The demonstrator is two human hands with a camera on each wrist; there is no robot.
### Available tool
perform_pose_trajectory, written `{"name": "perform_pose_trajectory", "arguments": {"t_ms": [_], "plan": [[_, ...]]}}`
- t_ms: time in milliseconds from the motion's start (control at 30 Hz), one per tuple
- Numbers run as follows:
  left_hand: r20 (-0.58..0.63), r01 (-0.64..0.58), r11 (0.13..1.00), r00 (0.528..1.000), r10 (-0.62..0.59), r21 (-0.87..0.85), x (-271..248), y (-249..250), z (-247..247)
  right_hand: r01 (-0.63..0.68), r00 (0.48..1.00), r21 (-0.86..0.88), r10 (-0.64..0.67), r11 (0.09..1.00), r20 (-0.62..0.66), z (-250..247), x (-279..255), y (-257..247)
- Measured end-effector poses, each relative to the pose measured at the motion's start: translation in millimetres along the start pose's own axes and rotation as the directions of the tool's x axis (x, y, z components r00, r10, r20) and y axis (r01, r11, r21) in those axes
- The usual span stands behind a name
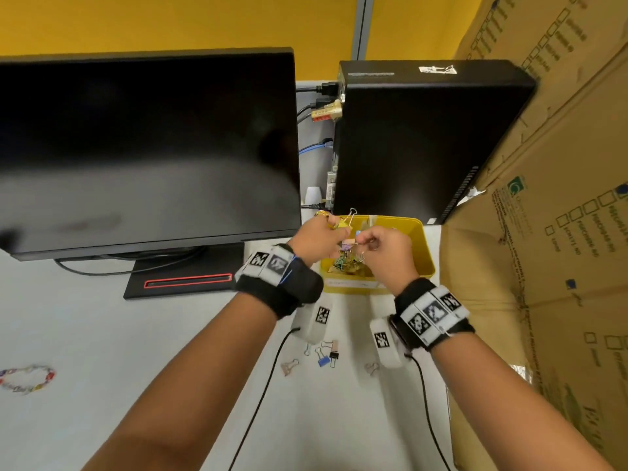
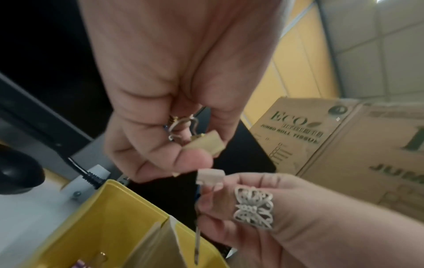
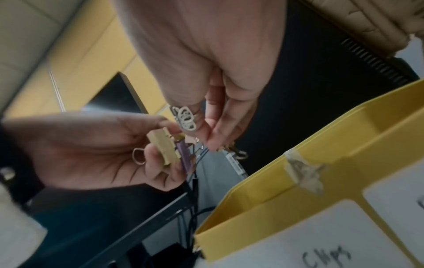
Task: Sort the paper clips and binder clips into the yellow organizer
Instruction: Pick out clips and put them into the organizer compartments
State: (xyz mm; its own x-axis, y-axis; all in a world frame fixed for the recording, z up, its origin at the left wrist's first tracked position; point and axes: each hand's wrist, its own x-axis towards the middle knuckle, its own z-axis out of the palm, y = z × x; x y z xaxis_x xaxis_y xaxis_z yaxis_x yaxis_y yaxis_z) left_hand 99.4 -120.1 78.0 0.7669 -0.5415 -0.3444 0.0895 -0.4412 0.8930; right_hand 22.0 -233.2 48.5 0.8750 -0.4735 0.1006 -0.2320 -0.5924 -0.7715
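Observation:
Both hands hover over the yellow organizer [image 1: 418,233], which holds a pile of clips in its near compartment. My left hand [image 1: 331,229] grips a gold binder clip [image 2: 205,143] by its body and wire handles; a purple clip [image 3: 185,156] hangs against the gold clip [image 3: 164,149]. My right hand [image 1: 365,241], wearing a butterfly ring, pinches a pale binder clip [image 2: 211,175] whose wire handle hangs down. The two held clips sit close together. Several loose binder clips [image 1: 323,355] lie on the desk below my wrists. A paper label reading "Clips" is on the organizer [image 3: 298,181].
A black monitor [image 1: 146,147] stands at the left and a black computer tower [image 1: 424,137] behind the organizer. Large cardboard boxes [image 1: 550,239] wall off the right side. A colourful paper clip chain [image 1: 27,379] lies at the far left. Cables trail across the white desk.

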Motion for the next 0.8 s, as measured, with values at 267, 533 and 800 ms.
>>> {"name": "perform_pose_trajectory", "arguments": {"t_ms": [267, 533, 800], "plan": [[0.107, -0.069, 0.917, 0.994, 0.03, 0.392, -3, -17, -9, 0.148, 0.952, -0.243, -0.072, 0.959, 0.296, -12, -39, 29], [0.534, -0.485, 0.311, 0.84, -0.094, 0.817, -71, -158, 8, 0.171, 0.818, -0.411, 0.104, 0.895, 0.566, 30, -144, 90], [0.407, -0.323, 0.443, 0.907, -0.107, 0.836, -105, -196, -2, 0.09, 0.885, -0.306, 0.064, 0.948, 0.46, 46, -125, 70]]}}
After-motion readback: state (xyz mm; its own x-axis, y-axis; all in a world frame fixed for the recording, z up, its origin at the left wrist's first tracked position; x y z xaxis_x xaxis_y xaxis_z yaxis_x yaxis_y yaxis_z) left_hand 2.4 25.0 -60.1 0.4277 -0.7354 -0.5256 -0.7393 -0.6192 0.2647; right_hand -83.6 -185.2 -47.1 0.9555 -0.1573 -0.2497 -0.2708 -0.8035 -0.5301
